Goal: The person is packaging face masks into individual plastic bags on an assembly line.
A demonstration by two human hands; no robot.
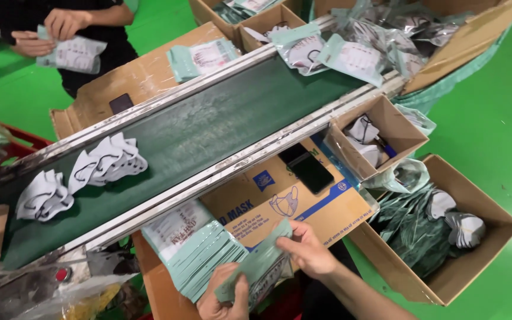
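Both hands meet low in the view, in front of the conveyor belt [208, 124]. The left hand [225, 296] comes up from the bottom edge, palm turned up, and its fingers are curled closed around the lower end of a thin bundle of green pouches [255, 266], with the thumb lying on top. The right hand [308, 249] reaches in from the lower right with the forearm going down to the corner; its fingers are bent and pinch the upper edge of the same bundle, so the bundle is held tilted between the two hands, just above the lap. Just to the left of the bundle, touching it or nearly so, a fanned stack of green pouches [200, 252] lies on a brown surface below the belt rail. Behind the hands there is a flat printed carton [280, 198] and a black phone [309, 169] rests on it. On the belt, well apart from the hands, lie two heaps of white masks [105, 161] and [44, 195]. To the right stand a small open box [386, 127] with some masks inside and a big open box [481, 237] with filled pouches and grey masks. At the far end of the belt many filled pouches [327, 53] are piled. At the top left another person's hands [45, 32] hold one pouch over the green floor [493, 106]
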